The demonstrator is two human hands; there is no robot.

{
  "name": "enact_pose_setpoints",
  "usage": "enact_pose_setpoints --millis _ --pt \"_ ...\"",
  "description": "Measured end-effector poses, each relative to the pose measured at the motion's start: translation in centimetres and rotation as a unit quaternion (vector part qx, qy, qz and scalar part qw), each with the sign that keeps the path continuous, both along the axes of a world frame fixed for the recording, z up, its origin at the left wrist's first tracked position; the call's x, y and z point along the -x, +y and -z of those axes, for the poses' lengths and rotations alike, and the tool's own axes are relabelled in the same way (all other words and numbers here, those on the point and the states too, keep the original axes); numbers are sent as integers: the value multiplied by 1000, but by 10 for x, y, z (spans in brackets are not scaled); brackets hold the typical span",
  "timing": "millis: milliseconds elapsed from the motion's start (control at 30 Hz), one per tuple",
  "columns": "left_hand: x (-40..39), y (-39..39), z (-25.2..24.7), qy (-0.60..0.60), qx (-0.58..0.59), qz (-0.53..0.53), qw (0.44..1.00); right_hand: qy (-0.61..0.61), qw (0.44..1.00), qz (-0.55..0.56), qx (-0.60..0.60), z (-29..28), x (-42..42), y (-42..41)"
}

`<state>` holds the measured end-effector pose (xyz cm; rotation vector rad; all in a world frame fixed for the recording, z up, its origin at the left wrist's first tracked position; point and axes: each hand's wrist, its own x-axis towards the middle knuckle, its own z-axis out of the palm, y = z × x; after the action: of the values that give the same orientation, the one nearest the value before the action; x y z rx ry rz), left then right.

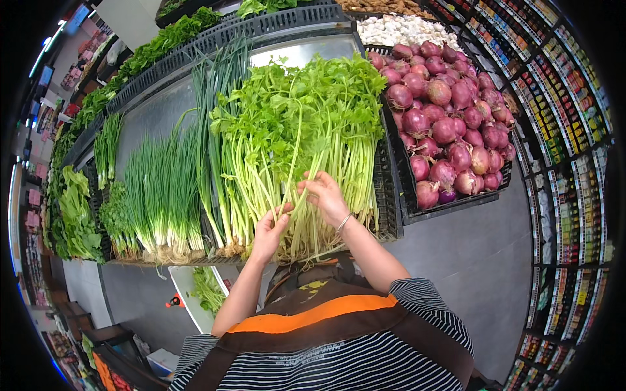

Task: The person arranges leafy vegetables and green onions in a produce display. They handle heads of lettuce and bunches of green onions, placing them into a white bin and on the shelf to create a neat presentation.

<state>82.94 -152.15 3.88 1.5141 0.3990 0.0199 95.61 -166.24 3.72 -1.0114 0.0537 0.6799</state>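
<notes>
A thick row of Chinese celery (337, 141), leafy on top with pale stalks and roots below, stands in front of me. My left hand (268, 232) pinches a long celery stalk low down, between thumb and fingers. Slightly higher and to the right, my right hand (325, 195) has its fingers curled around slender stalks; a bracelet (345, 222) circles that wrist. One bent stalk (297, 132) rises in front of the leaves above my hands. Tangled roots (301, 247) hang at the display's front edge.
Leeks (208, 146) and green onions (164, 190) stand left of the celery. Red onions (442, 122) fill a black crate on the right, with garlic (406, 32) behind. Below left, a white container (188, 298) holds greens. Stocked shelves (562, 146) line the right side.
</notes>
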Motion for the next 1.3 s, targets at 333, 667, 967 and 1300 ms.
enact_pose_setpoints --millis 333,667,967,1300 --pt "8 9 -9 -36 43 -109 992 18 986 64 -155 -6 -1 -5" --pt "31 83 -75 -237 135 -175 946 -32 977 54 -204 -20 6 2" --pt "57 134 -86 -337 418 -48 842 -41 974 28 -219 -35 11 12" --pt "-24 112 -108 -364 422 -1 830 -198 972 -115 45 -88 32 45"
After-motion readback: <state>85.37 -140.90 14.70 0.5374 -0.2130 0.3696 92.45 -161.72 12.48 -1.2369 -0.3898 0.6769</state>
